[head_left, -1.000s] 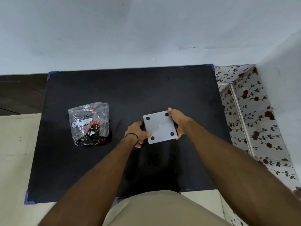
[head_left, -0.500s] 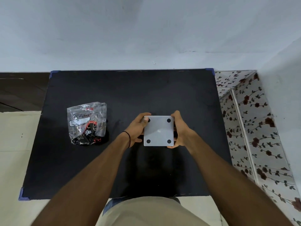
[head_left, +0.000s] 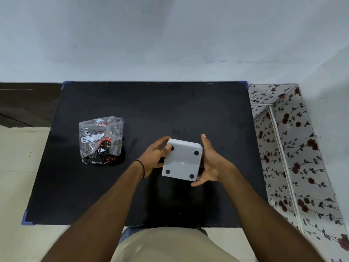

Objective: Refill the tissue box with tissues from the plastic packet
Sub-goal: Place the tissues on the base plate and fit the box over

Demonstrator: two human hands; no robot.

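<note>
A white square tissue box (head_left: 182, 160) is held upside down over the middle of the black table (head_left: 151, 110), its base with black round feet facing me. My left hand (head_left: 155, 156) grips its left side, thumb on the near-left foot. My right hand (head_left: 211, 163) cups its right side with the fingers spread along the edge. A clear plastic packet (head_left: 101, 139) with black and red print lies flat on the table to the left, apart from both hands. The box's opening is hidden underneath.
The table's far edge meets a pale wall (head_left: 170, 44). A floral-patterned surface (head_left: 294, 148) borders the table on the right. Pale floor (head_left: 17, 176) shows on the left, and my lap (head_left: 170, 244) is at the near edge.
The box has tilted so its far side face now shows and it sits a little right of before. Both hands have shifted their hold on its sides. The packet has not moved.
</note>
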